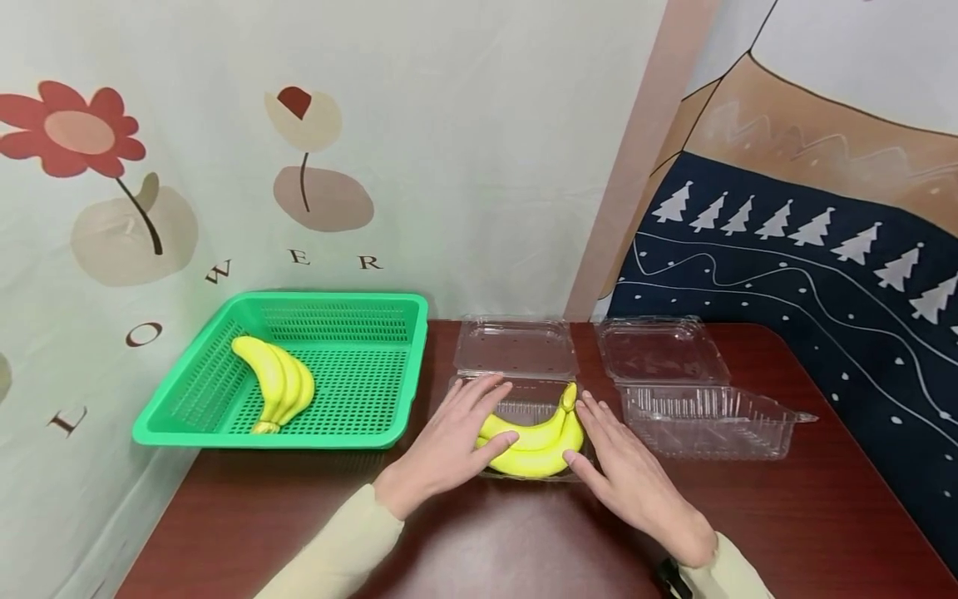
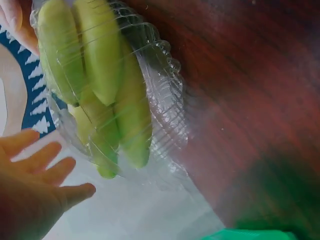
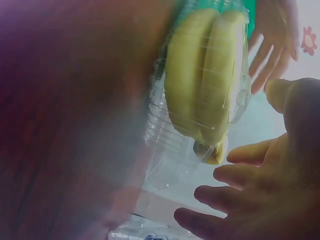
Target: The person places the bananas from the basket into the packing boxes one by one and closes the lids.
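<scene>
A bunch of yellow bananas (image 1: 535, 445) lies in a clear plastic clamshell box (image 1: 516, 391) with its lid folded back. My left hand (image 1: 460, 433) hovers at the bunch's left end, fingers spread, and its thumb overlaps the fruit in the head view. On the other side is my right hand (image 1: 624, 466), its fingers extended near the stem. Both wrist views show the bananas (image 2: 100, 65) through the ribbed box wall, with a gap between each hand and the fruit (image 3: 215, 75). Neither hand grips anything.
A green plastic basket (image 1: 407, 399) on the left contains another bunch of bananas (image 1: 277, 383). To the right stands a second clear clamshell box (image 1: 703, 424), its lid laid back. A printed curtain (image 1: 486, 166) hangs behind the dark red table (image 1: 524, 541).
</scene>
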Demonstrator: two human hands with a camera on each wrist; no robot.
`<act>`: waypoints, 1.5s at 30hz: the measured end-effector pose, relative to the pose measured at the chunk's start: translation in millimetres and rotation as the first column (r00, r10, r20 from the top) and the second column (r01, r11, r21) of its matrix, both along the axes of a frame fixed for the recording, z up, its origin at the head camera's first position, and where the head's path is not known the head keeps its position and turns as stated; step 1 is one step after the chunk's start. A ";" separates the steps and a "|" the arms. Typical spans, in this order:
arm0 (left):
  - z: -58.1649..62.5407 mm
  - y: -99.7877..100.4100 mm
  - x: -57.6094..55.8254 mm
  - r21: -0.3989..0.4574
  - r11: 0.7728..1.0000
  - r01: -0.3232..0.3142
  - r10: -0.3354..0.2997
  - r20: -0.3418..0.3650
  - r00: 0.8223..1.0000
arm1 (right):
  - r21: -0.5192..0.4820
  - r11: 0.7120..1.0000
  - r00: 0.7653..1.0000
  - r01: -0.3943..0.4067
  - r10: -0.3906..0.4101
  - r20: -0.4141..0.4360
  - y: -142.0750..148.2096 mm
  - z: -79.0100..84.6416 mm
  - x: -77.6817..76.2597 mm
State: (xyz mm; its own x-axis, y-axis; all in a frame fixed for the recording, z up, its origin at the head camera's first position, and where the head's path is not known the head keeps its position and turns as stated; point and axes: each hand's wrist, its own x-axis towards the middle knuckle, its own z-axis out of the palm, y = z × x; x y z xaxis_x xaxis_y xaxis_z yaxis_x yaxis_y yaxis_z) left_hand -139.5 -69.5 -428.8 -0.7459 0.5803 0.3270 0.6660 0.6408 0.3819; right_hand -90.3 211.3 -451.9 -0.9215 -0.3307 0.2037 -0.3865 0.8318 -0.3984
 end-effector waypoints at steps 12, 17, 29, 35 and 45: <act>-7.5 -4.6 -4.5 0.267 0.950 -0.164 0.149 0.077 0.986 | -0.192 0.980 0.993 0.058 -0.038 0.108 -3.9 9.2 -20.1; -14.9 -4.3 -7.7 0.295 0.935 -0.198 0.170 0.116 0.979 | -0.250 0.966 0.990 0.068 -0.035 0.133 -6.0 10.2 -27.4; -25.8 -5.0 -20.4 0.237 0.913 -0.332 0.271 0.255 0.928 | -0.313 0.943 0.979 0.115 -0.054 0.198 -7.5 6.1 -50.5; -29.7 -4.8 -25.3 0.223 0.899 -0.376 0.293 0.329 0.898 | -0.331 0.933 0.970 0.144 -0.066 0.236 -5.9 0.9 -58.3; -29.6 -5.3 -33.6 0.186 0.895 -0.404 0.305 0.406 0.861 | -0.333 0.927 0.949 0.175 -0.068 0.309 -3.8 -0.8 -68.1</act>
State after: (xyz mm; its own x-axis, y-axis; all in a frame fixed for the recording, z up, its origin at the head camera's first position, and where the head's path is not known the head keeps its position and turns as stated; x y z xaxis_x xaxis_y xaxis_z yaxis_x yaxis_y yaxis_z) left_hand -173.1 -74.8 -458.5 -0.9777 0.1862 0.0976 0.1973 0.6525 0.7317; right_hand -158.4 207.4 -452.6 -0.9857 -0.1682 0.0066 -0.1159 0.6499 -0.7511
